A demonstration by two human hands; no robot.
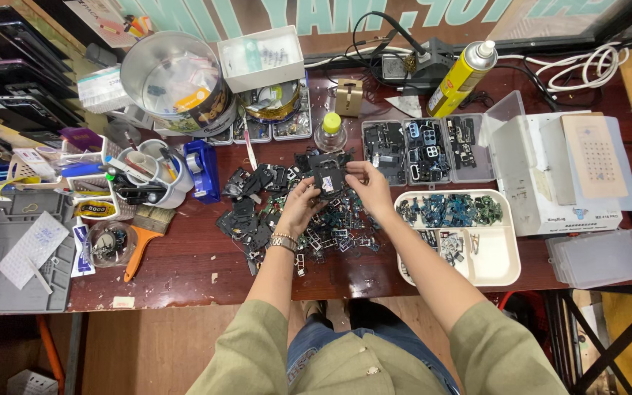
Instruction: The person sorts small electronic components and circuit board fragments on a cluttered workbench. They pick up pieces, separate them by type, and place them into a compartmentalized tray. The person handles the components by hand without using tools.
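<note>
Black small part [328, 180] pinched between our left hand [301, 205] and right hand [369, 187], fingers clamped on its edges, above the heap of parts [287, 219] on the red-brown table [184, 263]; white tray [502, 267] just beside.

Dark red workbench [184, 271], wooden floor [148, 351]

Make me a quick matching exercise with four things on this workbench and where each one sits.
Things:
1. yellow spray can
2. orange-handled brush
3. white tray
4. small black part

Places:
A. held between both hands
B. right of the pile of black parts
C. far edge, leaning
D. left of the pile

Pairs: 1-C, 2-D, 3-B, 4-A
</note>
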